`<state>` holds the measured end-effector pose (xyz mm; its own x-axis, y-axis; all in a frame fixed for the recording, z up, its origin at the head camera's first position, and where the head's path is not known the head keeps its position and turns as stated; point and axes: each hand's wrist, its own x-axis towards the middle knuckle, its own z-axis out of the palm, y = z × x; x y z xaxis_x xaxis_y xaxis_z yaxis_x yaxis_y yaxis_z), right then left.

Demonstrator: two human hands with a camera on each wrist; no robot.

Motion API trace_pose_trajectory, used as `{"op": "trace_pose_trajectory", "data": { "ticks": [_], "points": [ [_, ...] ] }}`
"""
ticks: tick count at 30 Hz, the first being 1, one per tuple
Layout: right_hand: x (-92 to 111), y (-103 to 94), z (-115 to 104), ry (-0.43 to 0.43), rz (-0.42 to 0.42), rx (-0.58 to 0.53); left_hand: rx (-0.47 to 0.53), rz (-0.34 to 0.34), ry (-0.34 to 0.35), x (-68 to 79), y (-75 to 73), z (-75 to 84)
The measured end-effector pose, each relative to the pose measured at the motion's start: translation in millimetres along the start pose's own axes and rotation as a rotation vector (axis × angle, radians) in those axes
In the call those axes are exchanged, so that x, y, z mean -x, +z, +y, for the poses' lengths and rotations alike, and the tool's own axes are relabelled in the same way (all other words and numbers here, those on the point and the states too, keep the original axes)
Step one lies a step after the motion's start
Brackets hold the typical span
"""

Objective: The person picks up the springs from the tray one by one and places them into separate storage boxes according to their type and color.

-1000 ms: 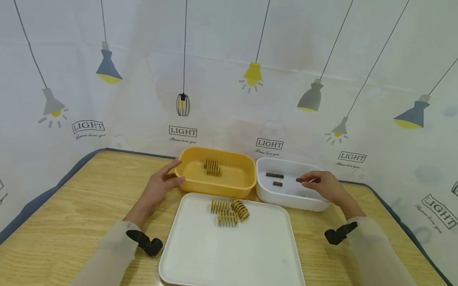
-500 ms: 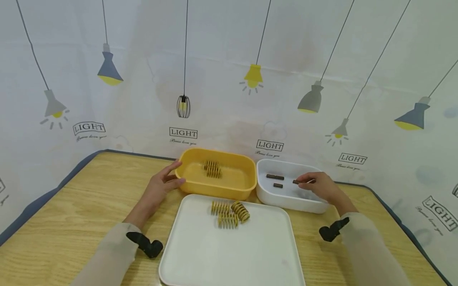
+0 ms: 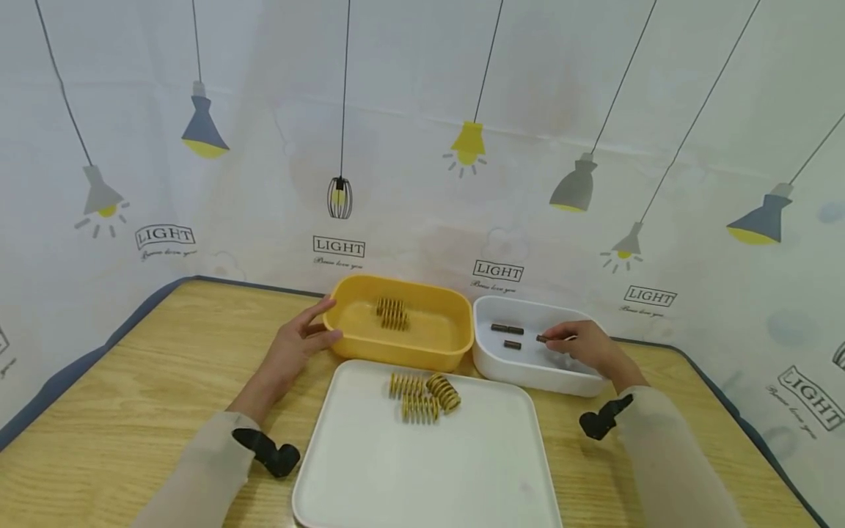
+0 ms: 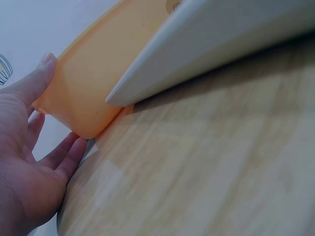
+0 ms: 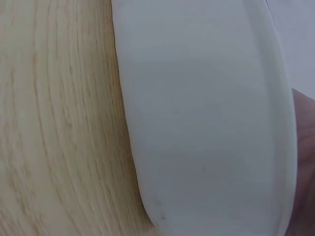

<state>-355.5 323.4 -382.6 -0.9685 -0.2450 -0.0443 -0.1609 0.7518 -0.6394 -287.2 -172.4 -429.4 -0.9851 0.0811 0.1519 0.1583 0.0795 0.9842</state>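
My right hand (image 3: 584,345) reaches into the white bin (image 3: 535,379), thumb and fingertips pinching a small dark brown spring (image 3: 540,339) low over its floor. To its left lie several like it: a row of brown springs (image 3: 507,329) and a single brown spring (image 3: 512,345). In the right wrist view the bin's wall (image 5: 206,118) hides most of that hand (image 5: 305,152). My left hand (image 3: 290,353) touches the left end of the yellow bin (image 3: 396,356) with spread fingers, as the left wrist view also shows. Yellow coil springs (image 3: 394,315) lie inside that bin.
In front of the bins is a white tray (image 3: 422,477), with yellow springs (image 3: 420,408) near its far edge. Both bins stand side by side on the wooden table (image 3: 152,411). A lamp-patterned curtain (image 3: 409,147) hangs right behind.
My right hand has shifted slightly left inside the white bin, with the small brown spring between its fingertips. The left hand stays at the yellow bin.
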Motion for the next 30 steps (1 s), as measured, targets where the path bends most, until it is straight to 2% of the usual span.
{"op": "trace_pose_trajectory", "data": {
  "ticks": [5, 13, 23, 30],
  "points": [
    [-4, 2.6, 2, 0.033, 0.0, 0.028, 0.009, 0.0, 0.006, -0.9, 0.4, -0.3],
    [-10, 5.8, 6, 0.039, -0.021, 0.123, 0.001, 0.001, 0.011, 0.0, -0.2, 0.4],
    [-19, 11.7, 10, 0.075, -0.041, 0.143, -0.005, 0.0, 0.009, 1.9, -1.4, 1.8],
    [-16, 12.2, 8, 0.116, -0.037, 0.129, -0.006, -0.008, 0.016, -0.5, -1.3, -1.4]
  ]
}}
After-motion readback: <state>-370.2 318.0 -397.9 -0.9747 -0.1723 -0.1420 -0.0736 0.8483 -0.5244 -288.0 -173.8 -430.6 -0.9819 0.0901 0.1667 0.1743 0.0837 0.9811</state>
